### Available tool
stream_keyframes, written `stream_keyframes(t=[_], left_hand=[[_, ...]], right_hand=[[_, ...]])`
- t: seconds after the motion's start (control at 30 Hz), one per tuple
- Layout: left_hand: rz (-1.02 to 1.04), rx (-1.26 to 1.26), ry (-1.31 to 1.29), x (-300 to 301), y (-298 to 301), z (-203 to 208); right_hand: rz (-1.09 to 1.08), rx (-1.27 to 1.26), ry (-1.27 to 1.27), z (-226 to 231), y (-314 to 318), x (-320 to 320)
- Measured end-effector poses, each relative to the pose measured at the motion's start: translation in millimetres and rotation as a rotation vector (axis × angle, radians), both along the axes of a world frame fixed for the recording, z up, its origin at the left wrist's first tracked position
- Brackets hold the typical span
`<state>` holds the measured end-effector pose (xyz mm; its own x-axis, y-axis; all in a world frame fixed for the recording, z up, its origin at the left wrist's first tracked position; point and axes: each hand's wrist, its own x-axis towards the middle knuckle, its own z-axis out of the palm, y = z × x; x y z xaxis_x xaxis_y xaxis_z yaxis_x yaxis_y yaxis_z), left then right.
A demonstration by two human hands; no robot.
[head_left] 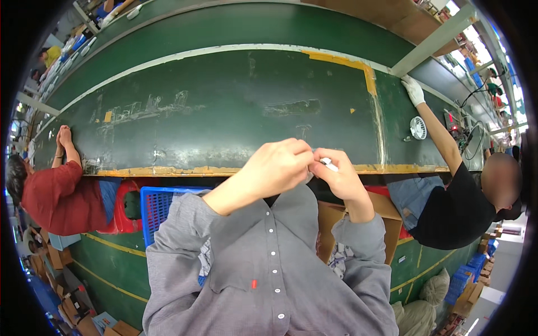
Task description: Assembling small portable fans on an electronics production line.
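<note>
Shirt: one, grey woven cloth (314, 280), six small round white buttons down the front, one red tab.
Left hand: one bare hand (280, 166) above the bench's near edge, fingers curled inward, tips meeting the right hand's; whether they pinch anything I cannot tell.
Right hand: one bare hand (341, 175), just beside the left, thumb and fingers gripping the white piece.
White piece: one (329, 164), small, smooth, held over the bench's near edge; its full shape is hidden by the fingers.
Basket: one, blue lattice plastic (156, 210), below the near edge, left of the lap.
Box: one, brown cardboard (392, 224), below the near edge, right of the lap.
Bench: one, dark green (224, 112), flat, scuffed with pale scratches.
Tape: two main stretches, one worn along the near edge (168, 171), one bent at the far right (370, 81).
Fan: one, round, white, slatted (418, 127), toward the right end.
Co-workers: two beside the bench; clasped bare hands (64, 136) at the left end, one white-gloved hand (413, 91) at the far edge, right.
Post: one, pale, straight-sided (434, 42), rising by the far edge, right.
</note>
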<state>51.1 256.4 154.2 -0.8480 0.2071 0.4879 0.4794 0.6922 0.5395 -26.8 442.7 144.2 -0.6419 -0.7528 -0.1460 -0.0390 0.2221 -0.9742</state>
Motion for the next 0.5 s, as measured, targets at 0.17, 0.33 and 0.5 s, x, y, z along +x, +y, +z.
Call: stream_keyframes(t=[0.17,0.33,0.5], left_hand=[[-0.005,0.826,-0.162,0,-18,-2],[-0.074,1.159,-0.28,2,-56,4],[-0.014,1.03,-0.266,3,-46,5]], right_hand=[[0.059,-0.541,-0.297,17,28,14],[-0.054,-0.531,-0.333,-4,103,17],[-0.477,-0.26,-0.547,-105,257,56]])
